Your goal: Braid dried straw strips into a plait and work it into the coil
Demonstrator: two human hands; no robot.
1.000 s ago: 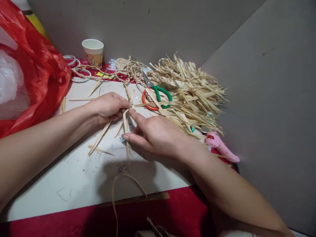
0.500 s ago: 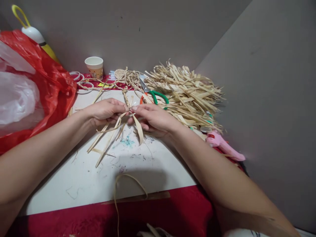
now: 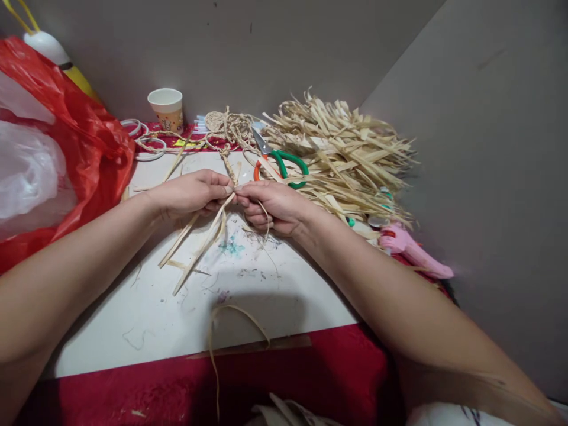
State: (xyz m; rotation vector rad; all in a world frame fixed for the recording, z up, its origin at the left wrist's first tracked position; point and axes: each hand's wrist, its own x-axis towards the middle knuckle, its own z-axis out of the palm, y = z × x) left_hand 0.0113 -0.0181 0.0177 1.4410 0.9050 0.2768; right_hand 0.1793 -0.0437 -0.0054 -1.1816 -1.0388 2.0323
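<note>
**Clerk:** Head view, what has changed?

**Inspector:** The right hand [image 3: 281, 208] has drawn its thumb in; a second ago thumb and forefinger stood apart. Both hands now meet at the near end of the braid [image 3: 229, 166]. In my judgement, the crossing point of the strands is now controlled from both sides.

**Clerk:** State of the grip?

**Inspector:** Left hand [image 3: 190, 194]: thumb and forefinger together, clamped on the braid's near end, with long straw strips [image 3: 203, 244] trailing below. Right hand: thumb and forefinger pinched together beside them, on a thin strand [image 3: 268, 220] that curves out past the fingers. Exactly what lies between the touching fingertips cannot be told.

**Clerk:** Location of the work and surroundings, taking the braid as reference?

**Inspector:** The braid runs away from the hands over the white board [image 3: 177, 331]. Beyond it, a braided coil [image 3: 227, 125]. Right of it, the scissors [image 3: 288, 168]; farther right, the straw pile [image 3: 350, 148]. Beyond and left, a paper cup [image 3: 166, 111]. Well left, a red bag [image 3: 100, 148].
</note>
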